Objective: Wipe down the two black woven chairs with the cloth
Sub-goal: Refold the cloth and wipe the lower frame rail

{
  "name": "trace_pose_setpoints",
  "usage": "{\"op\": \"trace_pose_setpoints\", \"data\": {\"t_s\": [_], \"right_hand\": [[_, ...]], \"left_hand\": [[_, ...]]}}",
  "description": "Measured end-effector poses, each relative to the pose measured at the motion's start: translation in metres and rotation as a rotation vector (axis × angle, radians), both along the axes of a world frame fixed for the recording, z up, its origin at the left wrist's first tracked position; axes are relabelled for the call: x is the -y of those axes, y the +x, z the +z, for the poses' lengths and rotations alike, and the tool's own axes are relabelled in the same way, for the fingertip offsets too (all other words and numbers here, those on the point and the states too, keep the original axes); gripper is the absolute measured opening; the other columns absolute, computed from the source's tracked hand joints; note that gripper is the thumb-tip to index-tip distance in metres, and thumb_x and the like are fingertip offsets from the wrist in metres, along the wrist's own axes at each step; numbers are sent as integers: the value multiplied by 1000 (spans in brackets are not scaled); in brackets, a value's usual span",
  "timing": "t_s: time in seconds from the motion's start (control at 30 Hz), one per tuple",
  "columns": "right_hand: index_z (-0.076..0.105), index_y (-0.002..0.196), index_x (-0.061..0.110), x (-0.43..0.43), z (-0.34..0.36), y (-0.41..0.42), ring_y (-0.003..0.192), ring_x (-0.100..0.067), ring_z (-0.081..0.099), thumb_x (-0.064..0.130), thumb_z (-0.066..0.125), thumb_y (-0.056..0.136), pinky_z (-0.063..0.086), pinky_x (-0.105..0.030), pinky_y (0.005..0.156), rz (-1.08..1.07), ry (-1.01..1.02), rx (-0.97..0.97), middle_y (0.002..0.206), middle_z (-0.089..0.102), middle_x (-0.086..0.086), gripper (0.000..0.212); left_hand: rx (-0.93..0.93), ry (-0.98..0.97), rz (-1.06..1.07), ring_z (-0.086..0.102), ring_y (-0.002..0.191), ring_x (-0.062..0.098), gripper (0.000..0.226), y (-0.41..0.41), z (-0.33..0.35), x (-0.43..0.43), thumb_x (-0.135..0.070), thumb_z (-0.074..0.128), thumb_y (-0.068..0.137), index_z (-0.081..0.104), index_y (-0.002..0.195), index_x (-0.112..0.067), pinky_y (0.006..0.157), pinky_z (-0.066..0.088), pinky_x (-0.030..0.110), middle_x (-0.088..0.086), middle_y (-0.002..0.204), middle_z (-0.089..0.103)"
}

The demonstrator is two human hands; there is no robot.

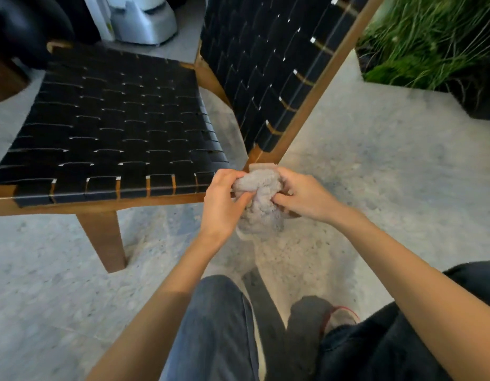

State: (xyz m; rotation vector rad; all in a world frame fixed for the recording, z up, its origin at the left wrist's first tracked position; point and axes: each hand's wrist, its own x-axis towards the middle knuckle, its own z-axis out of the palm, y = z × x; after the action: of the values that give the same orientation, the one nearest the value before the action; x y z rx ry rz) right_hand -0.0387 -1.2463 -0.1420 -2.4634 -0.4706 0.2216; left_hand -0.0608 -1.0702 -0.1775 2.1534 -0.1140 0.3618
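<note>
Pale speckled floor (pixel 375 188); grassy plant (pixel 430 37) in dark planter (pixel 481 105) top right; grey-white machine (pixel 142 20) top centre

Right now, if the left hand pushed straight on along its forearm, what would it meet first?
The cloth that the left hand grips; beyond it, probably the chair's wooden frame, though depth is unclear.

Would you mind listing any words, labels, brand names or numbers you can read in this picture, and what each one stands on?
No text can be read.
The grey-white appliance at the top has a small yellowish patch on its left edge, too blurred to tell whether it is a label.
The woven seat, the woven backrest, the cloth and the planter show no writing.
</note>
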Motion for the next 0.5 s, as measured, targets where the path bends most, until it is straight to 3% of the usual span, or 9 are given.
{"op": "trace_pose_setpoints", "data": {"t_s": [0.07, 0.13, 0.3, 0.5], "right_hand": [[61, 86, 14, 10, 18, 5, 67, -16, 63, 31, 67, 87, 52, -38, 67, -59, -84, 44, 71, 66, 1, 17], [55, 71, 18, 21, 37, 10, 63, -14, 59, 33, 69, 86, 49, -35, 63, -156, -63, 106, 62, 60, 5, 26], [54, 79, 22, 44, 82, 25, 63, -23, 64, 24, 64, 89, 54, -47, 67, -359, 219, 249, 66, 66, -10, 15], [54, 90, 6, 57, 116, 40, 78, -36, 60, 25, 59, 93, 50, -49, 71, -552, 625, 430, 82, 63, -23, 20]], "left_hand": [[43, 8, -22, 47, 92, -5, 28, 8, 20, 4, -12, 74, 81, 63, 106, -17, 83, 41, 7, -7, 107, 53], [77, 23, -23, 46, 94, -4, 28, 17, 39, 9, -16, 73, 83, 63, 109, -18, 86, 43, 12, -7, 108, 52], [177, 43, -36, 43, 99, -3, 28, 43, 90, 32, -26, 67, 88, 62, 114, -20, 82, 37, 2, -6, 113, 53], [347, -92, -80, 51, 106, 5, 36, 77, 168, 75, -22, 68, 87, 57, 121, -15, 93, 47, 21, -1, 119, 56]]}}
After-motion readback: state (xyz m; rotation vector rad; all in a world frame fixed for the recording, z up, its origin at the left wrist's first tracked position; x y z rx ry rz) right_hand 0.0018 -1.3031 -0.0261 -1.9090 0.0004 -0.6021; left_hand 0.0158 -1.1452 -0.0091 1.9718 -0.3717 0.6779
